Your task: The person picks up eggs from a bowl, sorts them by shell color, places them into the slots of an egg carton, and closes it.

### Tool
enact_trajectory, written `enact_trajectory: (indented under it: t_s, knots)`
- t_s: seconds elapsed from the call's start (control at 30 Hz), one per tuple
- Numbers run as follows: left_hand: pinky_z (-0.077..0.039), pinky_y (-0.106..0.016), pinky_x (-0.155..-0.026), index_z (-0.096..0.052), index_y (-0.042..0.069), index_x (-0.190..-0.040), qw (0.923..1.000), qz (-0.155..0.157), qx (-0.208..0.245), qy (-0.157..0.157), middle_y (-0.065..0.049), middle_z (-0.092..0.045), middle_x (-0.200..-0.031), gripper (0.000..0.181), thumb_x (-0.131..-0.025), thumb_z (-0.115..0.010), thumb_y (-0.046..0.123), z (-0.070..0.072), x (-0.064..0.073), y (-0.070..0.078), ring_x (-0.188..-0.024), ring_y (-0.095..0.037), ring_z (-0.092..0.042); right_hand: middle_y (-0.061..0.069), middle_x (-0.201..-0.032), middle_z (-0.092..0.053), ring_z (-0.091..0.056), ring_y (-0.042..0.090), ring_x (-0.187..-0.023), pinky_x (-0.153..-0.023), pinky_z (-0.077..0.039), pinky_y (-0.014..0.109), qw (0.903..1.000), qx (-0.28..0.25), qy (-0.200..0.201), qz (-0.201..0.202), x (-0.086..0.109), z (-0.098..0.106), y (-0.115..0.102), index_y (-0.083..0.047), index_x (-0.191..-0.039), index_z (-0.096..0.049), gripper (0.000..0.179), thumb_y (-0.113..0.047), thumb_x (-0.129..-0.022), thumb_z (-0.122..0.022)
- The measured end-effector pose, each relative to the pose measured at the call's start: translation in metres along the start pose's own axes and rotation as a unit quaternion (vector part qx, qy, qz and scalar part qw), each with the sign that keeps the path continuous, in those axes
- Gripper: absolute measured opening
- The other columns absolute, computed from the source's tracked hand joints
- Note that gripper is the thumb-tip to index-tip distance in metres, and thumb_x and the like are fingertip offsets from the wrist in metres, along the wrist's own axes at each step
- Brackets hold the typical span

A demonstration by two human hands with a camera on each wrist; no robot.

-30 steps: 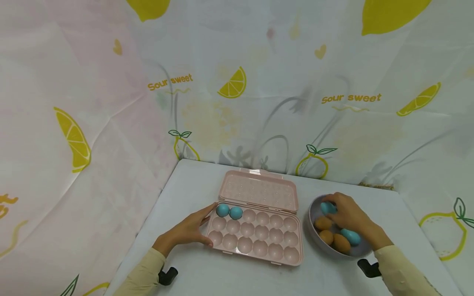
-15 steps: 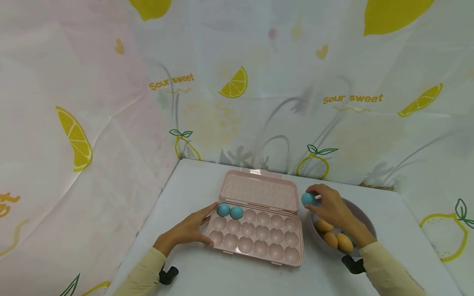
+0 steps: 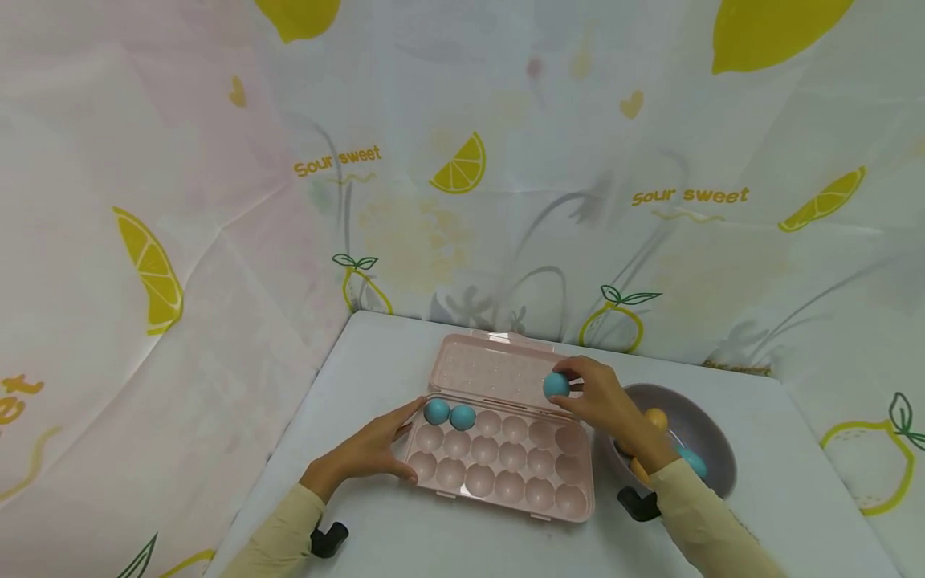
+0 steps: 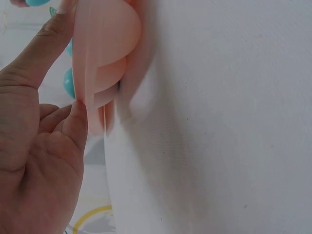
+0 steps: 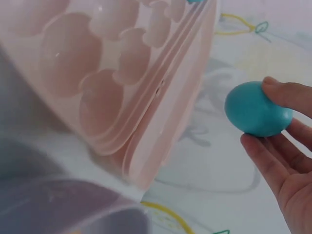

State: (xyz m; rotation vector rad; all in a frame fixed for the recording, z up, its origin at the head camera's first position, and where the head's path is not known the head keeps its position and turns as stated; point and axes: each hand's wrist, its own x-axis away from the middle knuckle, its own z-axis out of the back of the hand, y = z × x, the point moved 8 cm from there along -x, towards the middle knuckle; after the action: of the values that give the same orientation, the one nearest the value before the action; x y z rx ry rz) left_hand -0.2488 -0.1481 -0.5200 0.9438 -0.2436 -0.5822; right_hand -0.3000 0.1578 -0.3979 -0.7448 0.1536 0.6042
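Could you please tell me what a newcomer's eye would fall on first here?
Probably the blue egg pinched in the person's right grip, apart from the open pink carton. Then, perhaps, the two blue eggs in the carton's far-left cups, and the lemon-printed backdrop behind everything.

On the table (image 3: pixel 376 353), carton (image 3: pixel 499 503) near the middle, bowl (image 3: pixel 725 433) just to its right. Along the carton's back edge, lid (image 3: pixel 491 369). In the back row's two leftmost cups (image 3: pixel 482 451), side by side, two eggs (image 3: pixel 437 412). In the bowl, more eggs (image 3: pixel 691 463), partly behind the right forearm (image 3: pixel 653 449). At the carton's left end, touching it, left hand (image 3: pixel 372 449). Above the carton's back right part, between thumb and fingers of the right hand (image 3: pixel 602 396), held egg (image 3: pixel 556 386). Behind the table, backdrop (image 3: pixel 520 152).
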Motion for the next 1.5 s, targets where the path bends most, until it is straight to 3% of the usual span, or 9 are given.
enact_trajectory:
  t_s: [0.27, 0.57, 0.73, 1.1, 1.5]
  knots:
    - [-0.039, -0.030, -0.108, -0.016, 0.004, -0.156, 1.0000, 0.001, -0.004, 0.000, -0.012, -0.020, -0.160, 0.126, -0.059, -0.092, 0.032, -0.001, 0.001, -0.003, -0.144, -0.026, -0.026, 0.008, -0.101, -0.063, -0.067, 0.024, -0.090, -0.077, -0.061, 0.034, 0.9990, -0.034, -0.010, 0.029, -0.015, -0.021, -0.017, 0.000, -0.107, -0.062, 0.041, -0.005, -0.074, -0.085]
    - [-0.039, -0.029, -0.108, -0.016, 0.004, -0.156, 1.0000, -0.001, -0.010, -0.001, -0.011, -0.021, -0.160, 0.126, -0.059, -0.091, 0.034, 0.000, 0.001, -0.003, -0.144, -0.025, -0.026, 0.006, -0.102, -0.064, -0.066, 0.023, -0.093, -0.079, -0.061, 0.037, 0.9972, -0.061, -0.042, 0.007, -0.019, -0.054, -0.022, -0.001, -0.107, -0.064, 0.037, -0.005, -0.075, -0.083]
    - [-0.038, -0.028, -0.109, -0.017, 0.005, -0.156, 1.0000, -0.008, -0.005, 0.003, -0.010, -0.021, -0.160, 0.125, -0.059, -0.092, 0.030, 0.004, -0.001, 0.000, -0.144, -0.024, -0.025, 0.006, -0.102, -0.065, -0.066, 0.023, -0.093, -0.079, -0.060, 0.035, 0.9963, -0.077, -0.036, 0.005, -0.022, -0.066, -0.024, -0.001, -0.107, -0.064, 0.037, -0.003, -0.075, -0.083]
    - [-0.039, -0.028, -0.108, -0.017, 0.003, -0.155, 1.0000, -0.003, -0.003, -0.002, -0.013, -0.021, -0.160, 0.125, -0.060, -0.093, 0.029, 0.002, 0.000, -0.001, -0.143, -0.026, -0.027, 0.003, -0.098, -0.065, -0.065, 0.018, -0.091, -0.077, -0.060, 0.028, 0.9947, -0.085, -0.052, -0.027, -0.021, -0.099, -0.014, -0.002, -0.104, -0.066, 0.036, -0.002, -0.073, -0.084]
    - [-0.039, -0.028, -0.108, -0.017, 0.004, -0.155, 1.0000, -0.008, 0.001, 0.001, -0.013, -0.021, -0.160, 0.125, -0.059, -0.093, 0.029, 0.000, 0.001, -0.002, -0.144, -0.024, -0.025, 0.004, -0.094, -0.065, -0.064, 0.016, -0.086, -0.080, -0.060, 0.032, 0.9934, -0.085, -0.065, -0.042, -0.016, -0.117, -0.008, -0.004, -0.100, -0.066, 0.035, -0.007, -0.071, -0.086]
